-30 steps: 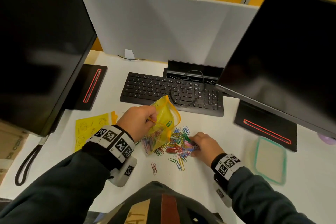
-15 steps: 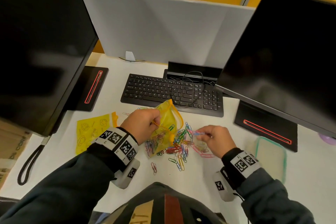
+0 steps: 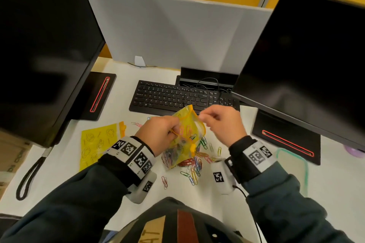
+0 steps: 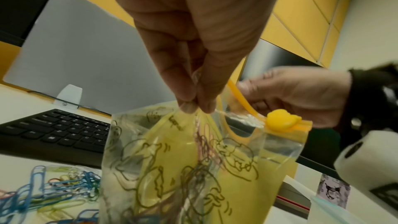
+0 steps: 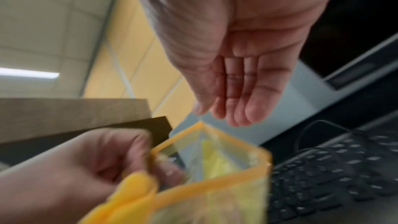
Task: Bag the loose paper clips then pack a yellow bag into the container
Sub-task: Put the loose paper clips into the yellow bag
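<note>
My left hand [image 3: 164, 134] pinches the rim of a yellow printed zip bag [image 3: 183, 144] and holds it up with its mouth open. Several clips lie inside the bag [image 4: 183, 168]. Its orange slider [image 4: 282, 122] sits at the right end of the zip. My right hand [image 3: 203, 117] hovers just over the bag mouth [image 5: 215, 168], fingers [image 5: 243, 108] straight and pointing down, nothing visible between them. Loose coloured paper clips [image 3: 195, 163] lie on the white desk under and right of the bag. A second yellow bag [image 3: 98, 144] lies flat to the left. The clear container [image 3: 305, 167] stands at the right.
A black keyboard [image 3: 177, 96] lies just behind the hands. Two large dark monitors [image 3: 39, 55] [image 3: 306, 55] overhang the desk on both sides, their black bases [image 3: 98, 96] [image 3: 286, 140] on the desktop. A grey divider panel [image 3: 177, 35] closes the back. A black strap [image 3: 27, 179] hangs at left.
My right hand lifted from the clip pile, carrying clips, and moved up and left to the bag mouth. My left hand raised the bag slightly and kept hold.
</note>
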Demonstrator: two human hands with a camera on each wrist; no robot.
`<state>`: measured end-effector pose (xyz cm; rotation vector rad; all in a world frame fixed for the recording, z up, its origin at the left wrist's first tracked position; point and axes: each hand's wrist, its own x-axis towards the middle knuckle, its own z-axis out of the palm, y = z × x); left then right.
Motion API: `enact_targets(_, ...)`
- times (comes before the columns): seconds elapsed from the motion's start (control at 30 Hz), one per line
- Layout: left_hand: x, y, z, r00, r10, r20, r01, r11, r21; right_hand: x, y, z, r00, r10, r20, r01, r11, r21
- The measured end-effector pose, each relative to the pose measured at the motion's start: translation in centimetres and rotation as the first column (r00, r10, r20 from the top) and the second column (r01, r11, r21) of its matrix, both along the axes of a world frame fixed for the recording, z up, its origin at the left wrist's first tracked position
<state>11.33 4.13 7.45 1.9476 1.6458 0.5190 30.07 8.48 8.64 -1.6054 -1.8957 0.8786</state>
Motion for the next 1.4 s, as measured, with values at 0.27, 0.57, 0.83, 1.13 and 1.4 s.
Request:
enact_targets(0.27,-0.9,-0.2,-0.2,0.998,0.057,0.016,-0.057,0.998,0.022,5.5,-3.7,-8.3,0.845,0.169,0.508,0.125,0.860,-0.494)
enact_targets(0.57,-1.2,-0.3,-0.1,0.999,0.049,0.016,-0.050,0.998,0.035,3.1,-1.9,-10.7,0.935,0.112,0.337,0.000,0.949,-0.316)
enact_targets(0.83,-2.4,-0.1,-0.2,0.997,0.074,0.000,-0.074,0.997,0.019,1.1,-0.9,-11.2,0.860,0.185,0.476,-0.092,0.973,-0.213)
enact_targets(1.13,-2.5,-0.3,0.1,0.998,0.067,0.011,-0.068,0.997,0.037,0.0,-0.8,-10.4,0.823,0.182,0.538,-0.062,0.970,-0.234)
enact_targets(1.4,-2.1,0.0,-0.4,0.999,0.051,0.013,-0.051,0.999,0.004,0.5,-1.5,-4.2,0.955,-0.152,-0.256,0.112,0.980,-0.164)
